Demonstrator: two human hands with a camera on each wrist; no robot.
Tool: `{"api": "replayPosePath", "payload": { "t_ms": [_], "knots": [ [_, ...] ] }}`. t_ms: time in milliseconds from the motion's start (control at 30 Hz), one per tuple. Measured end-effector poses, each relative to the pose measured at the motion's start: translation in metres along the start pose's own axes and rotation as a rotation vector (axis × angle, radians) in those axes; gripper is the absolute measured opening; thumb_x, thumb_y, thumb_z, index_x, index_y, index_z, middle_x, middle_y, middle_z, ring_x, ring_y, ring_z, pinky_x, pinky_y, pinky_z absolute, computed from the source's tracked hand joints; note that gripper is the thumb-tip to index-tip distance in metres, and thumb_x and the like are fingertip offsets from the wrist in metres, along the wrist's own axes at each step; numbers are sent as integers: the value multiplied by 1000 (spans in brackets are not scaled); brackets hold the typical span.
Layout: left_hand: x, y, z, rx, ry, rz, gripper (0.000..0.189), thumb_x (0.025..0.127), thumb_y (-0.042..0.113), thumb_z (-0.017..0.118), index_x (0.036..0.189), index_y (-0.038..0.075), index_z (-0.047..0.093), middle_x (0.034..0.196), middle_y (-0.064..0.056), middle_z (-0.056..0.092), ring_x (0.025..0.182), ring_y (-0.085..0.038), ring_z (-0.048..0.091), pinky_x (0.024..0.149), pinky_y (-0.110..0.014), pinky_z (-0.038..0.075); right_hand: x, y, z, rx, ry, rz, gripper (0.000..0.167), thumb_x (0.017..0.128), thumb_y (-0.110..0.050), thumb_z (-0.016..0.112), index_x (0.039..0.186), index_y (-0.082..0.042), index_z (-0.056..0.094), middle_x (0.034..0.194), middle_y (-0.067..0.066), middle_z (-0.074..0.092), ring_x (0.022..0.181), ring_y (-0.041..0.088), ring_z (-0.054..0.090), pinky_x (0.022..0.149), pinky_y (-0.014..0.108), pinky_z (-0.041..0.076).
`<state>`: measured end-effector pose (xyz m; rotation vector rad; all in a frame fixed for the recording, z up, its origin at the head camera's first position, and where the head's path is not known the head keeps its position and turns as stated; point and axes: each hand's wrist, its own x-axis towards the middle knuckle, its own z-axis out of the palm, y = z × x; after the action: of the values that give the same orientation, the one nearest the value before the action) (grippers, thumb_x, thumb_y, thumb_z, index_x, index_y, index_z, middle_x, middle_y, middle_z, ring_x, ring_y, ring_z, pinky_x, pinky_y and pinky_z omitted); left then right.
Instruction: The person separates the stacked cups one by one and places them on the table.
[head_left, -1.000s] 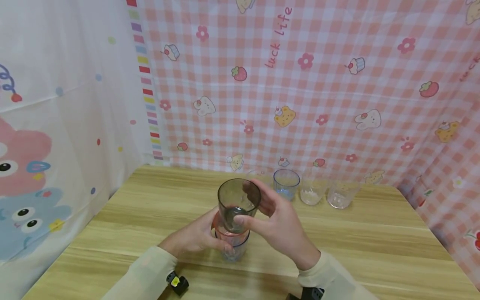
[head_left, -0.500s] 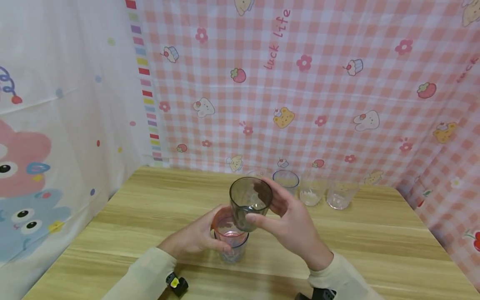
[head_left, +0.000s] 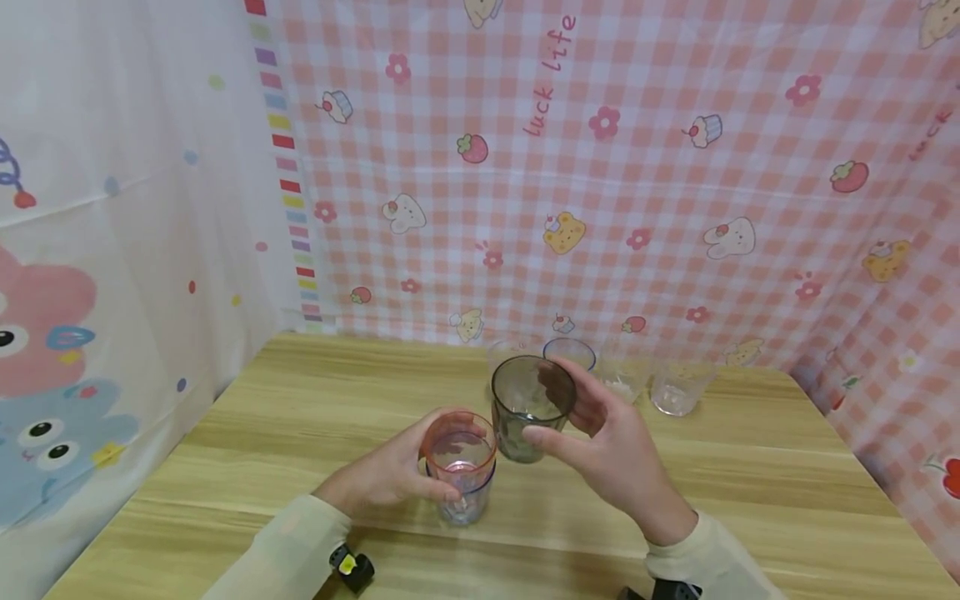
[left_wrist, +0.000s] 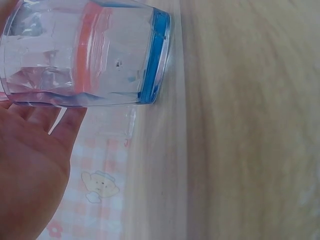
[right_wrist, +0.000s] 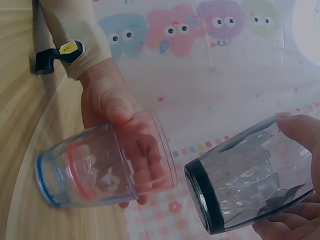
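Note:
A pink-red tinted cup (head_left: 463,454) sits nested inside a clear cup with a blue rim and blue base (head_left: 467,507). My left hand (head_left: 401,471) grips this pair from the left side, thumb across the front. In the right wrist view, the red cup (right_wrist: 152,150) sticks out of the blue-based cup (right_wrist: 46,180). My right hand (head_left: 618,450) holds a smoky grey cup (head_left: 517,429) by its side, thumb in front and fingers behind. The grey cup is raised just right of the pair, apart from it, with its dark base (right_wrist: 205,197) angled toward it.
Along the back of the wooden table (head_left: 330,392) stand several more cups: a blue-rimmed one (head_left: 568,353), partly behind the grey cup, a clear cup (head_left: 677,395) at the right, and others faintly visible. A pink checkered cloth (head_left: 487,217) hangs behind the table.
The grey cup has come up out of the red cup and moved right in my right hand. My left hand keeps holding the nested pair in place.

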<state>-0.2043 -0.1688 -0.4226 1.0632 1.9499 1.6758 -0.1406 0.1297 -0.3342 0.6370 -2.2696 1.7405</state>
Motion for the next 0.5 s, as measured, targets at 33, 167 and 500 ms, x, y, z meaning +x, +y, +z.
{"api": "replayPosePath", "payload": {
  "t_ms": [33, 167, 500],
  "knots": [
    [0, 0, 0, 0, 1, 4, 93, 88, 25, 93, 162, 10, 38, 158, -18, 55, 143, -25, 57, 116, -29, 50, -1, 1, -2, -9, 8, 7, 79, 89, -10, 89, 158, -7, 52, 152, 14, 66, 137, 32, 65, 107, 20, 54],
    [-1, -2, 0, 23, 7, 12, 91, 88, 24, 93, 160, 9, 39, 156, -19, 57, 141, -22, 58, 115, -29, 50, -4, 7, -8, -31, 40, 32, 78, 89, -9, 89, 158, -4, 52, 151, 14, 66, 135, 27, 66, 105, 15, 53],
    [1, -2, 0, 1, 9, 6, 91, 87, 23, 93, 159, 8, 40, 157, -19, 56, 142, -22, 57, 116, -28, 49, -12, 22, -25, -50, 80, 117, 78, 91, -12, 88, 159, -6, 50, 154, 14, 63, 135, 14, 65, 104, 10, 49]
  ]
}}
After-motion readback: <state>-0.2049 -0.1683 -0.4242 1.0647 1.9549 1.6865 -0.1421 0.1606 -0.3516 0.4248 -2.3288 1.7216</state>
